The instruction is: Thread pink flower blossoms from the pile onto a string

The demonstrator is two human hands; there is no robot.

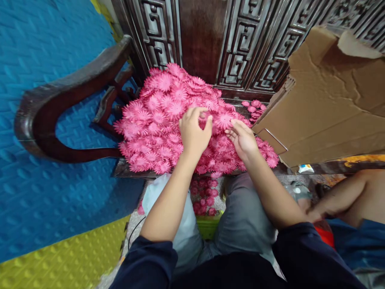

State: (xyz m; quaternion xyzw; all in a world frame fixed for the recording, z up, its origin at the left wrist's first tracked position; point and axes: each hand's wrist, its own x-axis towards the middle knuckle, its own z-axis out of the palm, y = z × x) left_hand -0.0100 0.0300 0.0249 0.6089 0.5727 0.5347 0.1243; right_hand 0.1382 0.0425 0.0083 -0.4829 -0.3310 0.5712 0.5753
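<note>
the pile of pink paper flowers [162, 120] lies heaped on the dark wooden seat [126, 170], its long axis running left to right, with the flat faces mostly upward. the left hand [194, 130] pinches a flower off the top, though its fingertips hide what the grip holds. the right hand [242, 138] rests flat and loose on the heap. a torn cardboard box [327, 104] covers the pile's right end.

Soft, even daylight keeps the pink flower heap [183, 120] bright and sharp, with only faint shadows beneath it. Away from the heap, frame edges bow outward with wide-angle distortion.
</note>
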